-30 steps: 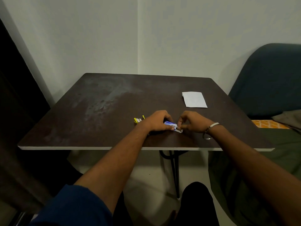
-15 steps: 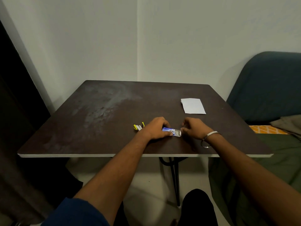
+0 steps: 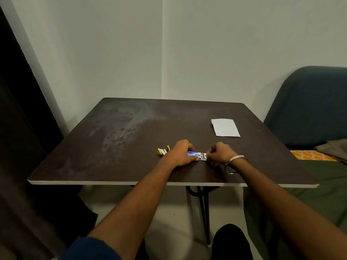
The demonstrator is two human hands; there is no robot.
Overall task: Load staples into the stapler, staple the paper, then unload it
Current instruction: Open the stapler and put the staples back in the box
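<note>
At six o'clock on the table (image 3: 116, 139), the left hand (image 3: 180, 153) is pinching the small, light staple box (image 3: 196, 155); the right hand (image 3: 218, 153) is gripping its flimsy end flap, best held gently

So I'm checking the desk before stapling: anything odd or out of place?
Nothing spilled or damaged. The table has a pale worn patch, and the paper lies flat, slightly askew.
</note>
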